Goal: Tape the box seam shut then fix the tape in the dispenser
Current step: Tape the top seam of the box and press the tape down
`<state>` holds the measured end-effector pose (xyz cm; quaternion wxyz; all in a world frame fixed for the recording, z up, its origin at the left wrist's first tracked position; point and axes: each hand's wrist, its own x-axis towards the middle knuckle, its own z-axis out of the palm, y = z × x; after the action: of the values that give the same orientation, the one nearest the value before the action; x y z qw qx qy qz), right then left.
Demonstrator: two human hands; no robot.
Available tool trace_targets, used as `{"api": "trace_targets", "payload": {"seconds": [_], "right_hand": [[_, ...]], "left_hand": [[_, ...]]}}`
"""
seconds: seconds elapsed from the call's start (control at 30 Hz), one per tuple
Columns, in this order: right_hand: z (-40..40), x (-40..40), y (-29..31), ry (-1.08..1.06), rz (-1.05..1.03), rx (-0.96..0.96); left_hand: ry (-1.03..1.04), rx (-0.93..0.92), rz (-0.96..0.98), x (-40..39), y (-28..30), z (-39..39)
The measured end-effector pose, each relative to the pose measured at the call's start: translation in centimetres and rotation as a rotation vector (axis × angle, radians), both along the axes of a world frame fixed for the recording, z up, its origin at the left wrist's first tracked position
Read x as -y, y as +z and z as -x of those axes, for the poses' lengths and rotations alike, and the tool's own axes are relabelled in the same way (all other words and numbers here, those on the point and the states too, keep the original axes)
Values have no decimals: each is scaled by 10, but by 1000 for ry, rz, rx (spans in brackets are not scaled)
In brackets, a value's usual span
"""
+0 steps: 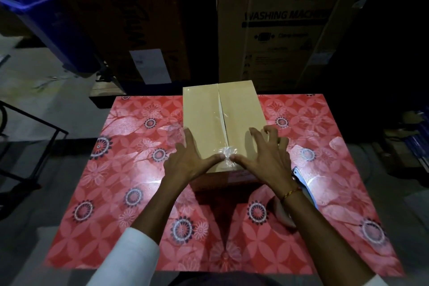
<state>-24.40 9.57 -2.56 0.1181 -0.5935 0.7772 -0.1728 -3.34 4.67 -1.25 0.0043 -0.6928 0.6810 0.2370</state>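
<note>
A tan cardboard box [204, 118] sits on the far middle of a red flowered table [130, 169]. Its two top flaps meet at a seam [221, 111] that gapes slightly. Clear tape [226, 152] lies crinkled over the near end of the seam. My left hand [190, 160] rests flat on the left flap, thumb pressing the tape. My right hand [267, 155] lies on the right flap, thumb on the tape, fingers curled over the box's right edge. A tape dispenser [304, 183] with a blue-white handle lies on the table just behind my right wrist, partly hidden.
Large cardboard cartons, one printed as a washing machine box [287, 25], stand close behind the table. A blue bin [39, 11] leans at the back left. A black metal frame [27, 141] stands on the floor to the left.
</note>
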Motion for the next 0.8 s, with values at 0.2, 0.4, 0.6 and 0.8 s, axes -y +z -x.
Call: {"api": "trace_targets", "payload": {"seconds": [0.2,0.4,0.6,0.8], "right_hand": [[-6,8,-1,-70,20,-90],[-19,17,0,-124,13,-54],[-19,21,1,-106,25,-64],[-16,21,1,-84,16,-78]], "left_hand": [[57,12,147,-4,-12,14],[105,-7,193,-3,-15,21],[-37,191,323,-13,-4,19],[-554,-13,512,-64,-22,38]]}}
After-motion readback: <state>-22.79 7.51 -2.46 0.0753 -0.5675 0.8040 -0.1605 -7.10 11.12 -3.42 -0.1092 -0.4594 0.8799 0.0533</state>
